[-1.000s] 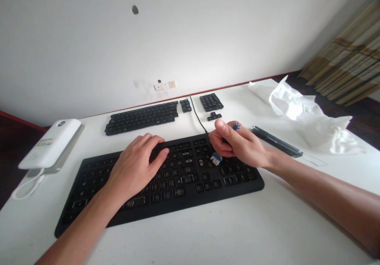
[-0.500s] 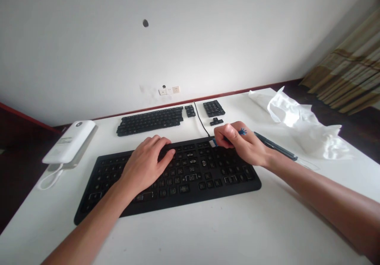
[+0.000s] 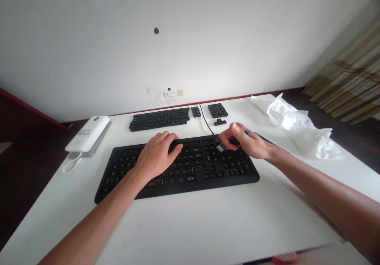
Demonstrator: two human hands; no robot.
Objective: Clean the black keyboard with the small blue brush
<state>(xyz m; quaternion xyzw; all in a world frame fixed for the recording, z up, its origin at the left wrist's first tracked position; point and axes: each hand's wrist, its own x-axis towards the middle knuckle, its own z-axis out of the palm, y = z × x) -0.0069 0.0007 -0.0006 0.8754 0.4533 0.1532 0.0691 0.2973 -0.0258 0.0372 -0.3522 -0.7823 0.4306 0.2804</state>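
My left hand (image 3: 157, 157) rests on the black keyboard (image 3: 184, 174), fingers curved over its keys and holding nothing. Many of this keyboard's keycaps are off, leaving the switches bare. My right hand (image 3: 246, 141) pinches a small brush (image 3: 222, 147) with white bristles and a blue part, its tip against the upper right of the keyboard. The fingers hide most of the brush. Behind the keyboard lie rows of removed black keycaps (image 3: 159, 119), with smaller groups (image 3: 217, 110) to the right.
A white power bank (image 3: 87, 133) with a white cable lies left of the keyboard. A black cable (image 3: 205, 124) runs to the back edge. A dark slim object (image 3: 264, 137) lies behind my right hand, and crumpled white plastic (image 3: 299, 132) lies at the right.
The view has tilted up, so the table sits lower and looks smaller. My right hand has shifted slightly, still pinching the brush at the keyboard's upper right. My left hand stays on the keys.
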